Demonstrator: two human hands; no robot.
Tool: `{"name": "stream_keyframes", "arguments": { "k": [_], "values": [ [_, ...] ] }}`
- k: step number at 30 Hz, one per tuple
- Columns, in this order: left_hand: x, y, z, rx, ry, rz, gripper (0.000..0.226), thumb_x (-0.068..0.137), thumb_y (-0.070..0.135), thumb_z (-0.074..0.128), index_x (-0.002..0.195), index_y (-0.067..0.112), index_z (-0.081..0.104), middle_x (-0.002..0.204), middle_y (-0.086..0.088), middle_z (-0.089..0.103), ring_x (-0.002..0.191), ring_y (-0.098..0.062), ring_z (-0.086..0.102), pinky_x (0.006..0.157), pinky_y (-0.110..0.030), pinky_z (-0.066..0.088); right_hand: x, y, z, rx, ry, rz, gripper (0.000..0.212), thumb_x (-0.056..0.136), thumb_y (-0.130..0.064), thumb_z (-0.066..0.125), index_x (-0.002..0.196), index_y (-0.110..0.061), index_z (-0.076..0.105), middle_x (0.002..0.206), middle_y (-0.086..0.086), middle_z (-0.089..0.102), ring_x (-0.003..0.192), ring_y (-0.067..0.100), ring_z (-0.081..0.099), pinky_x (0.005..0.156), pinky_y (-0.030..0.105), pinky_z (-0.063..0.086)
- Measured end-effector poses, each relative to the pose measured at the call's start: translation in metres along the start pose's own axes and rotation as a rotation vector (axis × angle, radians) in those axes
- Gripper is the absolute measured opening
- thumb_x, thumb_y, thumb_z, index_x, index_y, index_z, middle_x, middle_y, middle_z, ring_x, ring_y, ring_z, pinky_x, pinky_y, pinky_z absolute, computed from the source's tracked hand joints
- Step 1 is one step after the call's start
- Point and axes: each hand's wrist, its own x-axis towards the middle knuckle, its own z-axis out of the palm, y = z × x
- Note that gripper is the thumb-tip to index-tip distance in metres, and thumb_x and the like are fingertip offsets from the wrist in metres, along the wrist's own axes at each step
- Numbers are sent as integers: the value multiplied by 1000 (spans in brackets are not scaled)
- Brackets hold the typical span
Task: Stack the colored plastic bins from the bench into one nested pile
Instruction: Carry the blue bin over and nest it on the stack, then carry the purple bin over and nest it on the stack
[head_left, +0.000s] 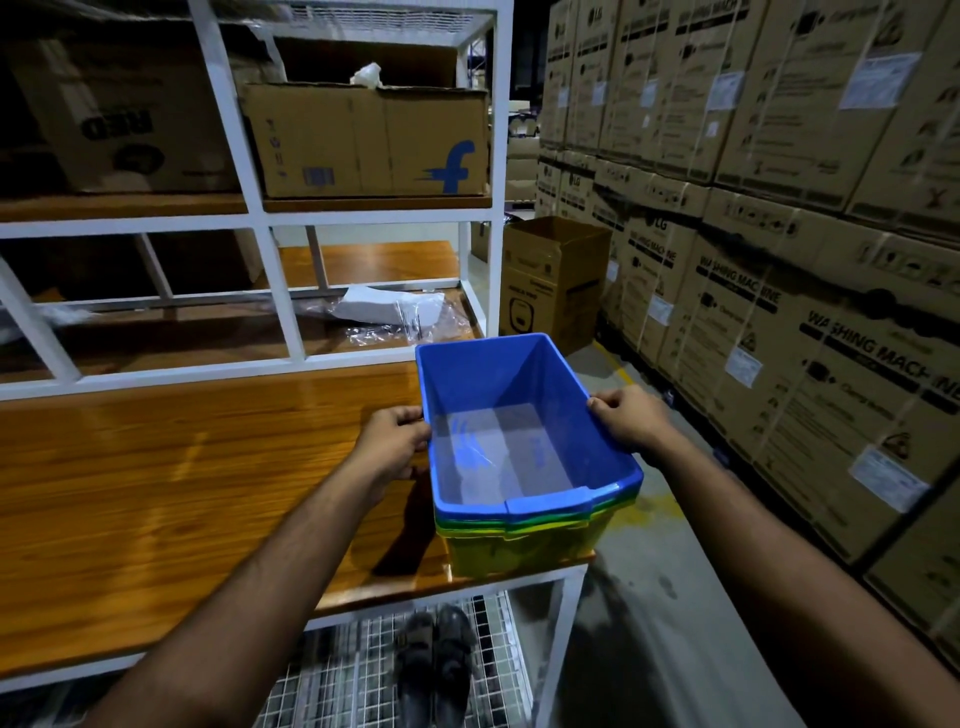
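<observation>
Two bare hands clamp one blue rectangular plastic bin (524, 421): the left hand (392, 441) grips its left rim, the right hand (628, 415) its right rim. It sits nested atop green and yellow plastic bins (519, 545) at the glossy wooden bench (182, 493)'s right near corner.

Both bare forearms reaching forward from the lower edge, angled toward each other. Left hand (392, 441) curled, fingers gripping a rim on its side, thumb on top. Right hand (631, 418) curled likewise on the opposite rim, knuckles up, wrist bent slightly inward.
</observation>
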Motion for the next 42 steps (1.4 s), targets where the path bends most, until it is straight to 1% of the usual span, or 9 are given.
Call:
{"name": "stream_keyframes", "arguments": {
  "k": [5, 8, 10, 13, 17, 23, 30, 35, 42],
  "values": [
    [1, -1, -1, -25, 30, -3, 21, 95, 14, 52, 113, 19, 61, 97, -5, 66, 91, -18, 61, 79, -44, 55, 2, 2, 1, -8, 6, 14, 34, 101, -33, 45, 101, -12, 72, 82, 5, 71, 70, 14, 68, 53, 25, 50],
    [4, 1, -7, -39, 104, 35, 23, 95, 20, 53, 118, 19, 59, 99, -4, 64, 88, -18, 59, 78, -41, 54, 3, 0, -1, -36, 121, -8, 38, 99, -36, 46, 120, -12, 67, 99, 6, 73, 86, 19, 69, 69, 30, 54],
    [5, 5, -16, -4, 138, 89, 25, 95, 23, 54, 119, 20, 58, 103, -3, 64, 88, -18, 60, 78, -41, 55, 2, -6, -4, -85, 235, -68, 41, 98, -36, 48, 128, -12, 62, 115, 7, 70, 101, 20, 65, 80, 28, 47],
    [3, 10, -35, 103, 166, 206, 28, 92, 25, 58, 120, 22, 60, 110, -3, 65, 96, -19, 61, 77, -42, 57, -7, -25, -6, -85, 285, -192, 40, 97, -32, 52, 133, -14, 57, 122, 6, 66, 108, 19, 62, 85, 30, 48],
    [-11, 10, -69, 273, 162, 361, 30, 93, 25, 57, 122, 18, 61, 111, -2, 66, 102, -16, 61, 87, -37, 53, -20, -59, 10, -222, 186, -448, 45, 94, -34, 57, 135, -16, 54, 129, 6, 62, 115, 21, 58, 97, 39, 49],
    [-40, -4, -149, 574, 232, 451, 38, 95, 30, 54, 133, 22, 52, 112, 7, 59, 104, -9, 55, 82, -29, 45, -43, -117, 77, -445, 50, -669, 54, 95, -47, 48, 143, -21, 42, 142, 5, 50, 130, 24, 41, 101, 43, 43],
    [-85, -58, -309, 780, 364, 405, 48, 95, 42, 50, 140, 26, 43, 132, -2, 57, 123, -18, 49, 94, -31, 41, -104, -228, 206, -548, 74, -843, 57, 95, -49, 42, 146, -26, 34, 149, 2, 40, 135, 26, 37, 102, 48, 40],
    [-139, -106, -457, 996, 520, 332, 60, 93, 48, 48, 147, 30, 29, 144, -1, 45, 134, -21, 38, 108, -45, 37, -158, -328, 326, -552, -12, -977, 58, 97, -51, 38, 147, -25, 31, 154, 2, 35, 142, 23, 30, 106, 48, 39],
    [-214, -183, -654, 1192, 635, 137, 66, 93, 49, 45, 150, 26, 21, 157, 2, 30, 145, -18, 23, 110, -45, 30, -255, -480, 483, -490, -147, -1127, 62, 97, -55, 34, 151, -26, 24, 161, 1, 23, 149, 20, 16, 117, 49, 24]
  ]
}}
